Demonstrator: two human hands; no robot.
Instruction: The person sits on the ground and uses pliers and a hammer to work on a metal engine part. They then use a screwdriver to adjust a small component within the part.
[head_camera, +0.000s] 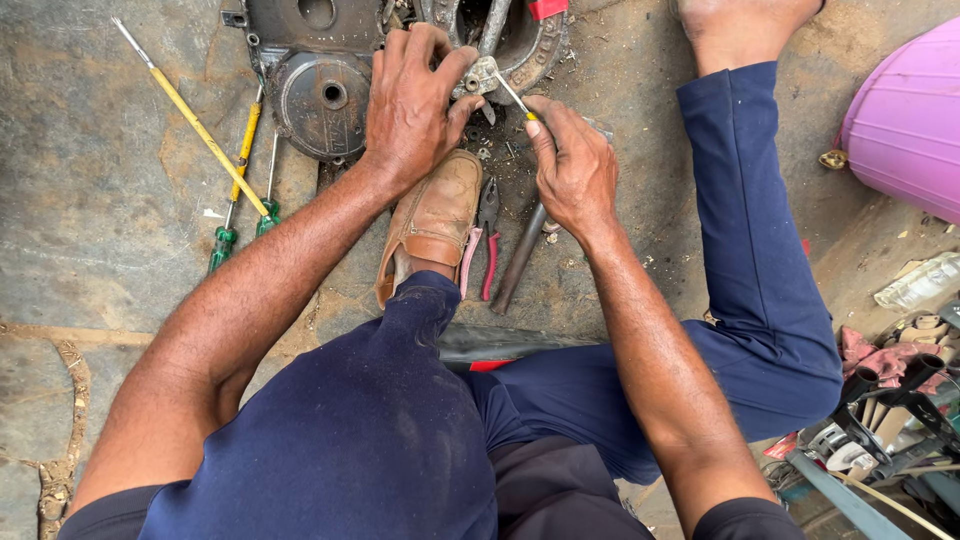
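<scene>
**Two hands on a small metal part above a grimy engine cover**

At top centre of the frame, the left hand (415, 100) is curled shut around a small grey metal part (482, 75), thumb and fingers pinching it against the dark round engine casing (325, 85) that lies on the stone floor (90, 250). Just right of it, the right hand (572, 165) is closed in a fist on one thin screwdriver with a yellow handle (517, 100), whose tip meets the metal part.

In the upper left of the frame lie three more screwdrivers: one long yellow-shafted one (190, 120) running diagonally, and two with green handles (245, 215) side by side beneath it. Below the hands, one tan leather shoe (435, 220) rests on the floor, with one pair of pink-handled pliers (482, 240) just beside it and one dark metal rod (520, 255) next to those. A pink plastic tub (905, 120) sits at the right edge, and a heap of mixed tools and rags (890, 410) fills the lower right corner.
</scene>
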